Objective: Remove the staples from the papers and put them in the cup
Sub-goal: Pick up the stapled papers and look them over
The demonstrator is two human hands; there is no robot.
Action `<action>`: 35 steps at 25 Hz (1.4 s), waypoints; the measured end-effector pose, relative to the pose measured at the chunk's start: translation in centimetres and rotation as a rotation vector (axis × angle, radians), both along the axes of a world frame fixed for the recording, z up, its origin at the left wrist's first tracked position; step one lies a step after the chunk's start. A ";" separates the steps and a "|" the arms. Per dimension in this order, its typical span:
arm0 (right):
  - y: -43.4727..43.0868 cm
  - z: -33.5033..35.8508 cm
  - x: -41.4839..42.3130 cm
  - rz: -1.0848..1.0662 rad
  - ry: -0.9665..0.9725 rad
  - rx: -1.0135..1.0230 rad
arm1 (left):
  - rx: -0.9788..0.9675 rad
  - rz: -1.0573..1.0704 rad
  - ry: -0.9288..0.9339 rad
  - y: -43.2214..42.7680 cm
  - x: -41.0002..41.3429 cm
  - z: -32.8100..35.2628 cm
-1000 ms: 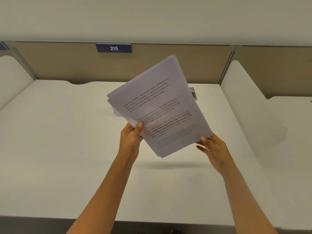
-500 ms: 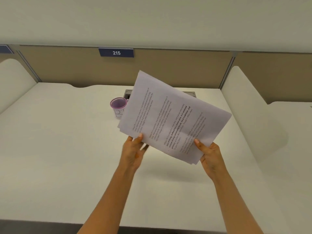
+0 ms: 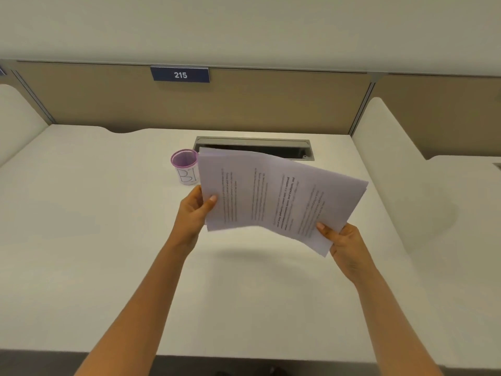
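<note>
Papers (image 3: 271,196), pinched by the left hand (image 3: 193,213) at one edge and the right hand (image 3: 343,240) at the near corner, now hang turned sideways above the desk (image 3: 81,240), uncovering the purple mesh cup (image 3: 185,169) just behind; no staple shows yet.

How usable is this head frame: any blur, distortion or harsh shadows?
Head view: print on the papers is smeared, unreadable; the 215 sign is legible; the wide lens bows the desk; lighting is soft, leaving only a faint shadow under the papers.
</note>
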State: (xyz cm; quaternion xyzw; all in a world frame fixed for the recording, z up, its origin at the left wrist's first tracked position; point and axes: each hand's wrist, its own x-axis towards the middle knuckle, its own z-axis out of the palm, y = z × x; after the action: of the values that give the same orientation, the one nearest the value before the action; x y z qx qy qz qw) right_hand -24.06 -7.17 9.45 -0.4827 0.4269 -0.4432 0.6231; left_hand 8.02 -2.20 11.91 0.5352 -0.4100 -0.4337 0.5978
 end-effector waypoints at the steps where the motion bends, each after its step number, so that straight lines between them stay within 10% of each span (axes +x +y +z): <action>1: -0.1 0.0 -0.1 -0.009 0.005 -0.011 | -0.003 0.015 -0.010 0.2 -0.1 -0.3; 19: -2.0 -3.2 -1.7 0.016 0.229 0.044 | 0.209 -0.005 -0.039 0.7 -1.5 -5.8; 28: -1.0 0.9 -0.4 -0.036 -0.337 0.196 | 0.302 0.096 0.407 0.6 -3.4 -5.1; 35: 1.9 2.6 8.7 -0.165 -0.230 0.006 | 0.372 0.073 0.597 1.3 -7.6 -5.9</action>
State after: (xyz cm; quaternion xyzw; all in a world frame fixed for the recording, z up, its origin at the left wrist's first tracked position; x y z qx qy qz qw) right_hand -15.38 -5.28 12.02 -0.3902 0.3920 -0.5441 0.6309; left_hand 0.38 -0.90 5.98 0.4990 -0.1117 -0.6166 0.5985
